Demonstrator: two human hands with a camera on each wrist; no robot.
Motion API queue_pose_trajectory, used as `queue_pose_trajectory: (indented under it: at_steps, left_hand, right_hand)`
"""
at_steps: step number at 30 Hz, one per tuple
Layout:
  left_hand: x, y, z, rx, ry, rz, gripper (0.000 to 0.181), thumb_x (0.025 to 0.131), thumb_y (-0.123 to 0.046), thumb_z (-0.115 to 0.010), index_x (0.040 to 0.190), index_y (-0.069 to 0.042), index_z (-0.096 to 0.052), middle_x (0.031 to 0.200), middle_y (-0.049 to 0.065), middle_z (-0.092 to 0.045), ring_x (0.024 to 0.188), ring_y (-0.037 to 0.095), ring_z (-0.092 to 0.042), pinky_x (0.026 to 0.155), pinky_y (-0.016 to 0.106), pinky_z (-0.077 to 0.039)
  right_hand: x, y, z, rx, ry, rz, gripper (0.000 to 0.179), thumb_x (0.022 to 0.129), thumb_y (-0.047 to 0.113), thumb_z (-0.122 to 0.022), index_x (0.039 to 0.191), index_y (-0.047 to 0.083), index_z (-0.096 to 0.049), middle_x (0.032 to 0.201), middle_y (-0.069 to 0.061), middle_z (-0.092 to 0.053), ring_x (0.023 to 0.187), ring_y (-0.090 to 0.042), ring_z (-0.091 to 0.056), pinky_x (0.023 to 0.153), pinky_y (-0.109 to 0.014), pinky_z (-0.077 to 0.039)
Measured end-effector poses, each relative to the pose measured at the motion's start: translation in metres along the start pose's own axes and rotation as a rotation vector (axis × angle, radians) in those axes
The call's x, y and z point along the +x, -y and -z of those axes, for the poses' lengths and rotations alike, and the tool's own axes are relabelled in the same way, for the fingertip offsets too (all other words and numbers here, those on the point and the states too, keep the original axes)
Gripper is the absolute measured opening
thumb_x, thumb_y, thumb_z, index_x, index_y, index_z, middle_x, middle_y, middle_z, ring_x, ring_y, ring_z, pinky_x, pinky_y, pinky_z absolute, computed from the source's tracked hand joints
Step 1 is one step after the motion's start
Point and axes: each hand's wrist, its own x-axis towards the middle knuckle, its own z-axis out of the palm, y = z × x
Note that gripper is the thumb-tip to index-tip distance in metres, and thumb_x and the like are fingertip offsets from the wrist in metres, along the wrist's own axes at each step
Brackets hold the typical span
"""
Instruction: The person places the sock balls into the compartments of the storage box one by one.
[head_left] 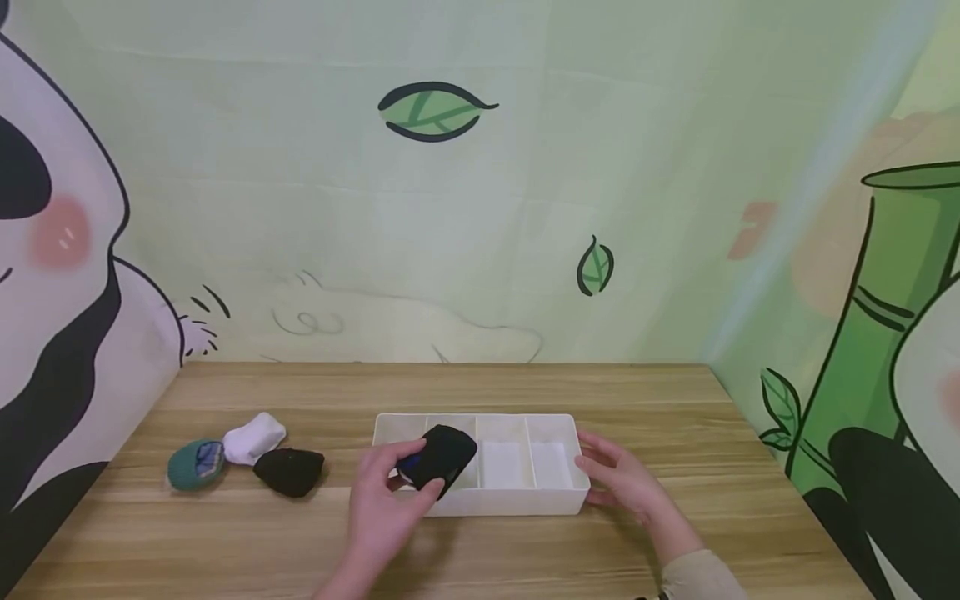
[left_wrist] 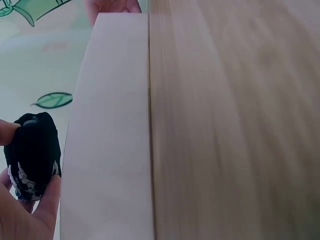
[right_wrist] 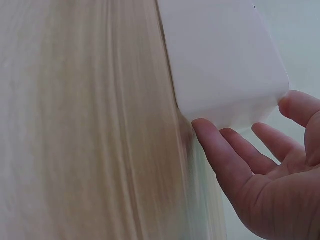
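My left hand [head_left: 390, 500] pinches a rolled-up black sock [head_left: 447, 454] between thumb and fingers, over the left part of a white divided box [head_left: 510, 502]. White markings show on the lower part of this sock [left_wrist: 35, 150] in the left wrist view. At the box's right end, my right hand [head_left: 622, 475] touches the end wall with extended fingers, its thumb near the rim. In the right wrist view, the fingertips [right_wrist: 204, 126] lie along the corner of the box [right_wrist: 230, 60]. The sock and left hand hide part of the left compartments.
Left of the box lie a rolled green sock [head_left: 195, 465], a white one [head_left: 255, 437] and another black one [head_left: 289, 472], close together on the wooden table [head_left: 262, 550]. Behind the table hangs a printed backdrop [head_left: 300, 167] with leaves and pandas.
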Motion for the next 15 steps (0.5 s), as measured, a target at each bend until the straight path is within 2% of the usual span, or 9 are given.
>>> queue_pose_trajectory:
  at_steps: [5,15]
  left_hand:
    - [-0.002,-0.004,-0.014,-0.029,0.005,-0.029,0.049,0.064,0.007,-0.086,0.108,-0.008,-0.072,0.103,0.006,-0.057,0.096,0.017,-0.053,0.074,0.03,-0.058]
    - [-0.003,-0.015,-0.042,-0.053,0.002,-0.029,0.047,0.066,0.001,-0.087,0.11,-0.009,-0.072,0.106,0.006,-0.057,0.097,0.021,-0.054,0.074,0.03,-0.057]
  right_hand:
    - [-0.001,0.0,0.0,0.009,-0.003,0.006,0.065,0.099,0.016,-0.061,0.152,-0.005,-0.028,0.147,-0.035,-0.035,0.12,-0.037,-0.055,0.086,-0.051,-0.054]
    - [0.0,-0.001,0.0,0.019,0.013,0.015,0.065,0.1,0.015,-0.06,0.152,-0.005,-0.026,0.147,-0.036,-0.035,0.118,-0.034,-0.056,0.085,-0.049,-0.055]
